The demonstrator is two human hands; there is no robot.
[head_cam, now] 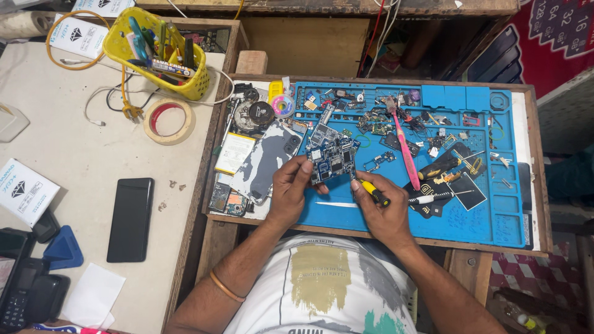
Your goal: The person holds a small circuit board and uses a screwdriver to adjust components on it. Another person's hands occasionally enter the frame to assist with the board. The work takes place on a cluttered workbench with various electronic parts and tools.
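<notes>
Left hand (289, 188) pinches the circuit board (332, 159) at its 1 o'clock; right hand (382, 210), grasping a screwdriver (373, 192), lies at the board's 5 o'clock.

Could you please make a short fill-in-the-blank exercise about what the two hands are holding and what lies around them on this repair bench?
1. The left hand holds a blue circuit ____ above the blue work mat.
2. The right hand grips a screwdriver with a yellow and ____ handle.
3. A pink ____ lies on the mat, right of the hands.
4. On the pale table to the left, a roll of tape lies beside a ____ basket of tools.

Missing words: board; black; toothbrush; yellow
</notes>
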